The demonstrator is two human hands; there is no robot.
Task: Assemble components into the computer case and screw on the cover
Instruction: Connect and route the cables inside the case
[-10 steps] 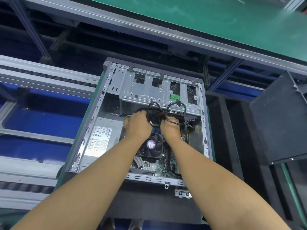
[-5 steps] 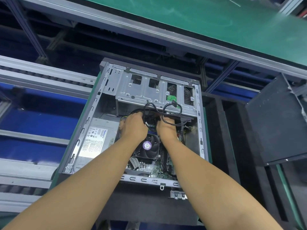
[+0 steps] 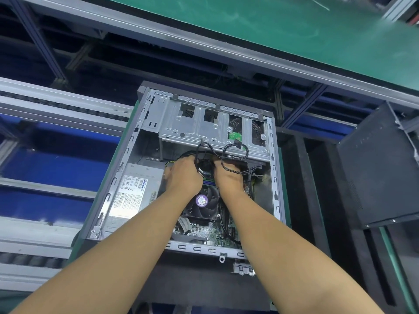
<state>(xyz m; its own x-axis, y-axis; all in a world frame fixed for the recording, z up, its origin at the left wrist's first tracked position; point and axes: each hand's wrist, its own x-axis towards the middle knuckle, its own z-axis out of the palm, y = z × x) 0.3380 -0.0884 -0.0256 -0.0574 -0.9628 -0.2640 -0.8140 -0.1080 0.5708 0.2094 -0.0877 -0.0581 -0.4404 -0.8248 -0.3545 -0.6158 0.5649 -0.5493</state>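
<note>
Left hand [image 3: 184, 175] and right hand [image 3: 229, 175] sit among looping black cables [image 3: 205, 164] inside the open grey sheet-metal computer case [image 3: 275, 177], which lies on its side. Fingers curl out of sight; their grip cannot be told.

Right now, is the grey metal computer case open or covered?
Open. The grey metal computer case lies uncovered; its black fan, green circuit board and black cables show.

A green bench top [image 3: 283, 30] runs from 12 to 2 o'clock, edged below by a grey rail [image 3: 204, 49]. Dark frame struts [image 3: 36, 35] slant at 11 o'clock. At 9 o'clock grey conveyor rails [image 3: 56, 103] lie above blue panels [image 3: 56, 159]. A dark roller strip [image 3: 27, 260] sits at 8 o'clock. Black foam dividers [image 3: 317, 200] stand at 4 o'clock.
</note>
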